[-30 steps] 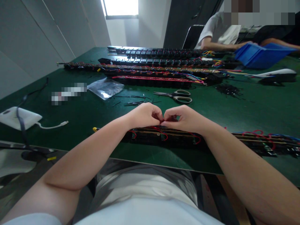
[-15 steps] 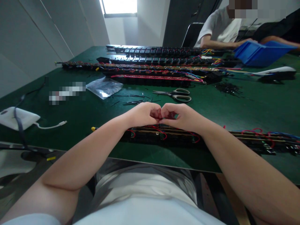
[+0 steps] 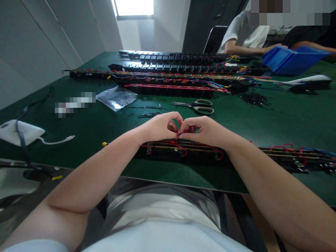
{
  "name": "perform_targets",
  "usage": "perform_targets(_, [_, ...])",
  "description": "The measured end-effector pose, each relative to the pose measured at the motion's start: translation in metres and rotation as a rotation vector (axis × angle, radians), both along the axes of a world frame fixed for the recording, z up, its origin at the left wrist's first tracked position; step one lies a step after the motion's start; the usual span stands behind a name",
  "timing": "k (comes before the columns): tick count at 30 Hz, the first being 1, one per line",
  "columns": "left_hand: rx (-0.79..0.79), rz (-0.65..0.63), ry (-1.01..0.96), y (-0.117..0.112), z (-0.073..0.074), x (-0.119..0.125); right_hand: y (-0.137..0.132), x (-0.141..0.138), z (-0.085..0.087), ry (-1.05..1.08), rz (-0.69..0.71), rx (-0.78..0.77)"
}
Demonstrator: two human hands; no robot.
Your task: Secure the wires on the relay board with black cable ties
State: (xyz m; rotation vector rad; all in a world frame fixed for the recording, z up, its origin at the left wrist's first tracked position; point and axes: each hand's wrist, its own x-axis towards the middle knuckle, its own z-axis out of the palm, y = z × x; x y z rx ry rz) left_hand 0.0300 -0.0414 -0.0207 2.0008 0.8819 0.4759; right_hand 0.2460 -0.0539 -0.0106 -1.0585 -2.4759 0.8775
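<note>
Both hands meet just above a long black wired strip [image 3: 199, 154] lying along the near side of the green table. My left hand [image 3: 164, 126] is closed in a pinch, its fingertips against those of the other hand. My right hand [image 3: 202, 130] is likewise pinched, thumb and forefinger together. Whatever lies between the fingertips is too small to make out. Right below them, red wires [image 3: 183, 150] curl over the strip, which also carries brass-coloured rods along its length. My forearms cover parts of the strip.
Beyond my hands lie scissors [image 3: 199, 106], loose black cable ties [image 3: 149, 114] and a clear plastic bag [image 3: 117, 98]. Several more wired strips [image 3: 178, 78] stretch across the back. A blue bin [image 3: 292, 60] stands near a person at far right; a white adapter [image 3: 22, 132] sits left.
My left hand's forefinger has lifted and arched a little, widening the gap inside its curl. My right hand has barely moved, and the strip stays in place.
</note>
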Motion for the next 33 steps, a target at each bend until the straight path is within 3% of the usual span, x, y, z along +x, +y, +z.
perform_targets(12, [-0.135, -0.069, -0.044, 0.0000, 0.0006, 0.0011, -0.0001, 0.0009, -0.0006, -0.024, 0.028, -0.012])
perform_targets(21, [-0.126, -0.044, -0.033, 0.0016, -0.0032, 0.0022, 0.0013, 0.0020, -0.0002, -0.014, 0.071, 0.044])
perform_targets(33, [-0.130, -0.117, 0.223, 0.0019, 0.0045, -0.0005, 0.0042, 0.0055, -0.0049, 0.019, 0.092, 0.185])
